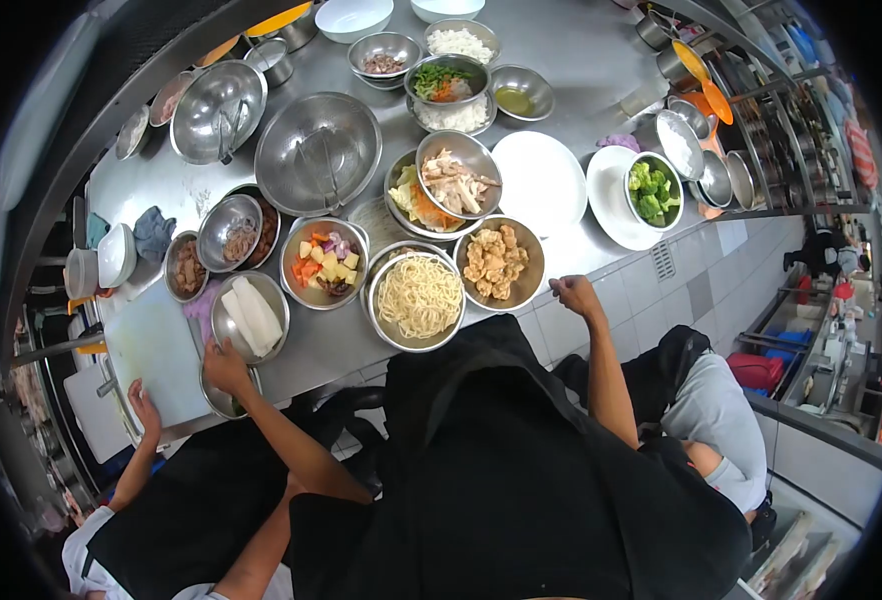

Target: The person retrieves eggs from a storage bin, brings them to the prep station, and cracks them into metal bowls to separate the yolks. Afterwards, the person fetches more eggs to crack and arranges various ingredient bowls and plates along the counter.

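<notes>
My left hand (226, 368) is closed at the near rim of a metal bowl (250, 316) of long white pieces, its fingers bent against the edge. Partly under that hand is a smaller metal bowl (223, 396), its contents mostly hidden. My right hand (577, 296) hangs just off the table's front edge, fingers curled in, with nothing visible in them. Nearest to it stands a metal bowl of fried chunks (501, 262), not touched. Between my hands are a bowl of noodles (420, 297) and a bowl of diced mixed vegetables (323, 262).
Behind are a large colander (318, 150), a bowl of shredded meat (456, 178), a white plate (539, 180) and a bowl of broccoli (651, 192). A co-worker's hand (144, 408) is by the table's left front edge. Another person's leg (721, 410) is close on my right.
</notes>
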`<state>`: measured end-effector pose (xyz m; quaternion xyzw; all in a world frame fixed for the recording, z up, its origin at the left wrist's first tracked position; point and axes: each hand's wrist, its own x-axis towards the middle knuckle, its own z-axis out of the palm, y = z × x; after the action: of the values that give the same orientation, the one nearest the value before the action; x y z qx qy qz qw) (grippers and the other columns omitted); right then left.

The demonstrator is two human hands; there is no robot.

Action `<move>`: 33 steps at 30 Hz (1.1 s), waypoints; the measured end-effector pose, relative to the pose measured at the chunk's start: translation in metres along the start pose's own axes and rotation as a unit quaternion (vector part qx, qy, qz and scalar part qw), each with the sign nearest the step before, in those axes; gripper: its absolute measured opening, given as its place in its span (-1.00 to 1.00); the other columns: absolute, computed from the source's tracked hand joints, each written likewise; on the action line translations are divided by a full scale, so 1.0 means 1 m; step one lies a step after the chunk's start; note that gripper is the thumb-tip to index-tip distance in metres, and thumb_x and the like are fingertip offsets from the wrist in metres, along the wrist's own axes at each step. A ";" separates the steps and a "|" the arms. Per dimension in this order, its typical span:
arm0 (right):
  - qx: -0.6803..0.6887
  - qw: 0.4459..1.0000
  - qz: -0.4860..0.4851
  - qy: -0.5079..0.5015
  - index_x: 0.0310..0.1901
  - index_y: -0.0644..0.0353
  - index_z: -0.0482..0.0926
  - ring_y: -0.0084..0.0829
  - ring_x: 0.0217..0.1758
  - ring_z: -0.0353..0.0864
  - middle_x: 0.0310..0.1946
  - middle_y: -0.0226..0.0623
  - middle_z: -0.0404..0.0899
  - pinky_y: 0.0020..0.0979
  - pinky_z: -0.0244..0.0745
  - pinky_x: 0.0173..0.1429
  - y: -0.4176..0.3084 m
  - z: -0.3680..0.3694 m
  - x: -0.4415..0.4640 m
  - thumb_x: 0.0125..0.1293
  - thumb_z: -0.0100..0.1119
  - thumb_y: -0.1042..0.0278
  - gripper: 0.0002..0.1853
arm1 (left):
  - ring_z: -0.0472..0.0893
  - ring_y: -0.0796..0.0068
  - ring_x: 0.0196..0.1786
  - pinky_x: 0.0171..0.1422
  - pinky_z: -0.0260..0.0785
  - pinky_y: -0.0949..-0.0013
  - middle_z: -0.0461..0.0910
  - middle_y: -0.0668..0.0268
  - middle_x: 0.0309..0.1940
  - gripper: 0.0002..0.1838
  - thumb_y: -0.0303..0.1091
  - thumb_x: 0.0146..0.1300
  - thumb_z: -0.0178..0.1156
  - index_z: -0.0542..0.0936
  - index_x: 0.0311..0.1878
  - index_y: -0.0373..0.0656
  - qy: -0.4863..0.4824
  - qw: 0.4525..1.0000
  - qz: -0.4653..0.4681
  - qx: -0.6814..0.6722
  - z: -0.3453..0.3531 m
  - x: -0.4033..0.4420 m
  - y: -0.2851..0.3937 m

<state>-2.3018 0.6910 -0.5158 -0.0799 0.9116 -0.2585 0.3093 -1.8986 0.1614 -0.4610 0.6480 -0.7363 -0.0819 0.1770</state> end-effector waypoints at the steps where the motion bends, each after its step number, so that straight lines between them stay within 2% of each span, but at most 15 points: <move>1: 0.002 1.000 -0.001 0.001 -0.54 0.31 0.62 -0.43 -0.58 0.54 -0.68 -0.24 0.56 -0.34 0.45 -0.36 -0.002 -0.001 0.000 0.23 0.18 -0.01 -0.53 | 0.67 0.15 -0.08 0.02 0.46 0.22 0.66 0.06 -0.14 -0.58 -0.25 0.11 0.29 0.60 0.02 -0.23 0.000 1.000 0.011 0.022 -0.001 -0.001 0.002; 7: 0.012 1.000 0.002 -0.010 -0.55 0.32 0.61 -0.44 -0.60 0.51 -0.70 -0.24 0.53 -0.35 0.43 -0.39 -0.006 -0.004 -0.004 0.24 0.19 0.01 -0.54 | 0.67 0.14 -0.11 -0.02 0.46 0.20 0.67 0.07 -0.16 -0.58 -0.26 0.11 0.28 0.59 0.04 -0.20 0.011 0.999 -0.014 -0.033 0.004 -0.004 -0.003; 11: 0.019 1.000 0.008 -0.009 -0.56 0.30 0.61 -0.46 -0.61 0.50 -0.70 -0.26 0.53 -0.36 0.42 -0.40 -0.009 -0.004 -0.004 0.24 0.19 0.03 -0.55 | 0.66 0.16 -0.08 0.03 0.46 0.19 0.67 0.12 -0.15 -0.58 -0.26 0.10 0.29 0.59 0.05 -0.17 -0.003 0.999 -0.042 -0.019 0.004 -0.006 -0.004; 17: 0.022 1.000 0.009 -0.020 -0.57 0.28 0.61 -0.48 -0.62 0.48 -0.71 -0.28 0.52 -0.37 0.40 -0.41 -0.006 -0.004 -0.001 0.23 0.19 0.02 -0.56 | 0.65 0.12 -0.13 -0.05 0.44 0.14 0.66 0.14 -0.17 -0.59 -0.16 0.10 0.29 0.59 0.01 -0.11 -0.017 0.997 -0.070 -0.013 0.000 -0.005 -0.004; 19: 0.018 1.000 0.006 -0.023 -0.58 0.27 0.61 -0.48 -0.61 0.48 -0.71 -0.29 0.52 -0.37 0.40 -0.41 -0.003 -0.003 0.001 0.23 0.20 0.02 -0.56 | 0.63 0.06 -0.11 -0.02 0.42 0.15 0.65 0.08 -0.20 -0.62 -0.12 0.15 0.23 0.59 -0.05 -0.17 -0.009 1.000 0.002 -0.011 -0.005 -0.003 -0.007; 22: 0.029 0.999 0.011 -0.028 -0.57 0.26 0.62 -0.49 -0.61 0.49 -0.71 -0.30 0.52 -0.38 0.40 -0.42 -0.002 -0.002 0.002 0.22 0.20 0.02 -0.57 | 0.62 0.04 -0.11 0.00 0.41 0.14 0.65 0.08 -0.20 -0.59 -0.08 0.15 0.22 0.58 -0.05 -0.17 -0.050 0.998 -0.029 0.002 -0.012 0.002 -0.002; 29: 0.045 0.999 -0.002 -0.031 -0.58 0.28 0.60 -0.52 -0.66 0.44 -0.74 -0.34 0.49 -0.44 0.36 -0.49 0.003 -0.002 0.003 0.21 0.20 0.05 -0.58 | 0.62 0.03 -0.10 0.02 0.41 0.14 0.65 0.07 -0.18 -0.58 -0.08 0.13 0.22 0.58 -0.04 -0.18 -0.060 0.995 -0.081 0.010 -0.010 0.003 0.002; 31: 0.065 0.997 -0.015 -0.035 -0.59 0.29 0.59 -0.55 -0.68 0.43 -0.75 -0.35 0.48 -0.46 0.34 -0.53 0.001 -0.002 0.004 0.23 0.20 0.05 -0.57 | 0.61 0.01 -0.07 0.03 0.41 0.12 0.64 0.05 -0.15 -0.57 -0.03 0.18 0.16 0.59 -0.02 -0.16 -0.036 0.999 -0.032 -0.016 -0.002 0.005 -0.013; 33: 0.038 0.999 -0.021 -0.025 -0.59 0.29 0.58 -0.58 -0.69 0.40 -0.75 -0.36 0.47 -0.47 0.31 -0.55 -0.003 0.000 0.003 0.24 0.19 0.05 -0.56 | 0.59 -0.01 -0.01 0.05 0.40 0.09 0.63 0.05 -0.09 -0.52 0.07 0.26 0.06 0.59 -0.02 -0.16 -0.076 0.993 -0.084 -0.024 -0.022 0.011 0.015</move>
<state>-2.3042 0.6878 -0.5154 -0.0936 0.8915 -0.2972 0.3290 -1.9050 0.1550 -0.4334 0.6948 -0.6886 -0.1634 0.1281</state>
